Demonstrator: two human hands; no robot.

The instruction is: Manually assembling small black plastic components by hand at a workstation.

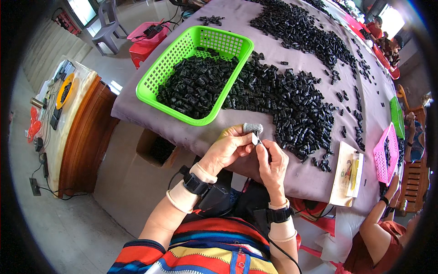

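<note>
My left hand is closed in a pinch just over the table's near edge, with a grey knitted cover on one finger. A small white, flat, pointed piece shows at its fingertips; I cannot tell whether it is held or worn. Facing it, my right hand pinches a small black plastic part between thumb and fingers. The fingertips of both hands nearly meet there. Beyond them lies a heap of similar black parts, next to a green basket partly filled with more of them.
A cloth-covered table stretches away, with more black parts at the back. At right are a card with a yellow item, a pink basket and a co-worker's arm. A cardboard box stands below, a wooden desk left.
</note>
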